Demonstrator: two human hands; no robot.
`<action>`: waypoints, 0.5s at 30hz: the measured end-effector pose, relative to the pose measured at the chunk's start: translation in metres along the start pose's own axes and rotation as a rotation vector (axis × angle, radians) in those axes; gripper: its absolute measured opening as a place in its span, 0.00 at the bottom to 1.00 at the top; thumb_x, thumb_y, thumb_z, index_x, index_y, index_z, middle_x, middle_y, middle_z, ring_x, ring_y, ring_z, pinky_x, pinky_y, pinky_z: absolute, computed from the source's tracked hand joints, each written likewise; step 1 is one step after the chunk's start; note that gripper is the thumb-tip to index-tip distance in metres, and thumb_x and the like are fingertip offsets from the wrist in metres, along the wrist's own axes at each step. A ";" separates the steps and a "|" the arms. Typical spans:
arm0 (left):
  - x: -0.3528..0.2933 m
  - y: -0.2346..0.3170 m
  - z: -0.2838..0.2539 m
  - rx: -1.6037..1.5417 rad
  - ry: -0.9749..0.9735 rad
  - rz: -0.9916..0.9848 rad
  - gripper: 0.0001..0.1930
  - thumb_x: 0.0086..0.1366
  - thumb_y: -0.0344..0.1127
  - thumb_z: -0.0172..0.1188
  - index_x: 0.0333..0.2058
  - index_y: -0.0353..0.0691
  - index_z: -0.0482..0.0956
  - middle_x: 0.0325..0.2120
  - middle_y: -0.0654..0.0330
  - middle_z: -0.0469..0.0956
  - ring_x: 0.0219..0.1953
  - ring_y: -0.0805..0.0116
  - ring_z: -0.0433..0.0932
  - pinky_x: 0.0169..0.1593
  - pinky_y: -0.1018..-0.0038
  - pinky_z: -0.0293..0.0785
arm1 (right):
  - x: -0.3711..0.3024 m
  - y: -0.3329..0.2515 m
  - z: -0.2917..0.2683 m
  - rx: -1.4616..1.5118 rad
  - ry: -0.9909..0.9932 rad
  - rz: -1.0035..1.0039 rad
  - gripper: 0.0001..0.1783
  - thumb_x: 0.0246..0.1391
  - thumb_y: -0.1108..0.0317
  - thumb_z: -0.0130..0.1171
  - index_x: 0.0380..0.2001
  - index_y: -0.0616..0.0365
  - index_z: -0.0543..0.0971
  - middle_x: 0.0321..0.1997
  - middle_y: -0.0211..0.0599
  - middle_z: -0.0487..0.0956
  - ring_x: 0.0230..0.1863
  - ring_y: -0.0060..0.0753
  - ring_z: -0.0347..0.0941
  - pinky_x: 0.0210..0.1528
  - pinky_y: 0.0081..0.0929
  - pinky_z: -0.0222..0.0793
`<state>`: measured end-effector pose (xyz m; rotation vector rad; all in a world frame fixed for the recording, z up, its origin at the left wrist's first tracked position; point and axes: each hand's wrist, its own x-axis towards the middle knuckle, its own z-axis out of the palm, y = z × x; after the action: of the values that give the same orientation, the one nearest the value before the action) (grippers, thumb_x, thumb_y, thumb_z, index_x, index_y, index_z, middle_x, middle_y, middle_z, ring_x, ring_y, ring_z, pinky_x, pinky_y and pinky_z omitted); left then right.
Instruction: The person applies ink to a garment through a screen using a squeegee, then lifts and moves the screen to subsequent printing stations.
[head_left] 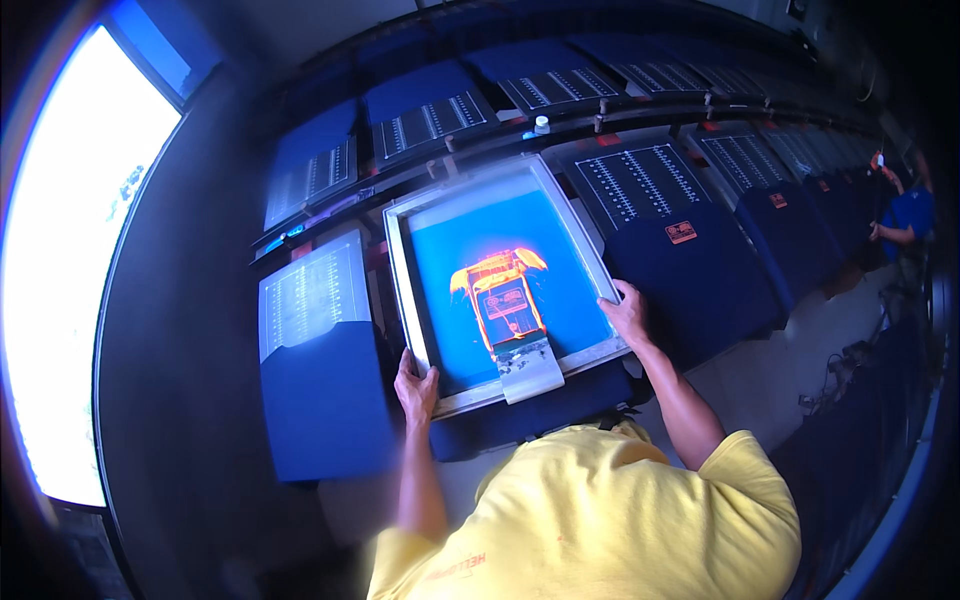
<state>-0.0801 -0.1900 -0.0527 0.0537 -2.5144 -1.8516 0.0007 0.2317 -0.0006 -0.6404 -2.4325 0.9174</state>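
A screen-printing frame (577, 225) with blue mesh (430, 245) lies in front of me, tilted a little. Bright orange ink (492, 266) is spread on the mesh around a rectangular printed design. A flat whitish piece, perhaps a squeegee (532, 372), rests from the design over the frame's near rail. My left hand (415, 390) grips the near left corner, thumb on top. My right hand (626, 312) is closed around the right rail near its lower end. The undersides of both hands' grips are hidden.
Dark blue fabric panels lie on boards to the left (325, 410) and right (680, 270); the right one bears an orange print (681, 232). More boards stand in rows behind. A white-capped container (542, 124) stands on the rail. Another person (908, 213) in blue is far right.
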 end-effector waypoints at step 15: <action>0.056 -0.007 0.001 0.007 -0.012 0.005 0.38 0.52 0.27 0.64 0.62 0.24 0.64 0.54 0.42 0.77 0.56 0.58 0.78 0.60 0.68 0.71 | 0.036 -0.003 0.037 -0.012 -0.047 0.049 0.30 0.44 0.59 0.71 0.50 0.66 0.78 0.49 0.55 0.80 0.52 0.54 0.76 0.55 0.42 0.71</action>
<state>-0.1361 -0.1937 -0.0603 0.0360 -2.5267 -1.8463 -0.0491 0.2326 -0.0142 -0.6932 -2.4753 0.9476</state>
